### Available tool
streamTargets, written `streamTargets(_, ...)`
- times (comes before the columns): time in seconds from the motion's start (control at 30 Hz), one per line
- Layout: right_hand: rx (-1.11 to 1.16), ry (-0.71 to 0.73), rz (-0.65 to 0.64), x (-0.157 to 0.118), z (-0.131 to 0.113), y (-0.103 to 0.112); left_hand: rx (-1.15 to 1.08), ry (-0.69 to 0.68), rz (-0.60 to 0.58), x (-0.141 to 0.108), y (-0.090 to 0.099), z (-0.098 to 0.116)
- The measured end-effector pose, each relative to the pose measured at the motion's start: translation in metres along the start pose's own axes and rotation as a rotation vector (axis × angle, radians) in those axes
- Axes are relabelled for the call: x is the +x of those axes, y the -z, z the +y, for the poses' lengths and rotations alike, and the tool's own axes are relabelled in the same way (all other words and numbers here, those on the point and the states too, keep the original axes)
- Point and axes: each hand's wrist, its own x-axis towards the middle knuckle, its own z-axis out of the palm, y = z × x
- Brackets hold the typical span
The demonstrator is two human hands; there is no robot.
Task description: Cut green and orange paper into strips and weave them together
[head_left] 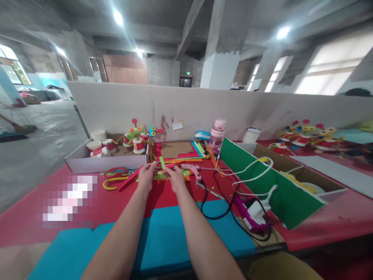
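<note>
Both my hands are over the middle of the red table, close together. My right hand has its thumb and fingers closed on a small light green paper strip, which stands up at its fingertips. To its left, my left hand is pinched, and whatever is between its fingertips is too small to make out. A red paper strip lies beside my left hand. Just right of my right hand rests a pink glue gun. Green and orange paper pieces lie under and behind my hands.
A white box with cups stands back left, with yellow-handled scissors before it. A green-sided box, purple power strip and looping cables occupy the right. A pink bottle stands behind. Blue sheets lie in front.
</note>
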Motion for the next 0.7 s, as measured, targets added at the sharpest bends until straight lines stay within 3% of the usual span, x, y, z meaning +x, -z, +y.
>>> streamTargets(0.07, 0.022, 0.043, 0.023, 0.0010, 0.0020, -0.0012, 0.077, 0.019, -0.116, -0.0046, -0.0052, -0.0028)
streamTargets(0.13, 0.021, 0.065, 0.011, 0.0011, 0.0036, -0.0016, 0.110, 0.014, -0.155, -0.0066, -0.0081, -0.0052)
streamTargets(0.33, -0.017, 0.055, -0.033, -0.0003, 0.0063, -0.0006, 0.069, 0.015, -0.121, -0.0022, -0.0055, -0.0080)
streamTargets(0.7, -0.156, 0.147, 0.095, 0.0044, 0.0044, 0.0020, 0.010, 0.043, -0.098, -0.0029, -0.0081, -0.0060)
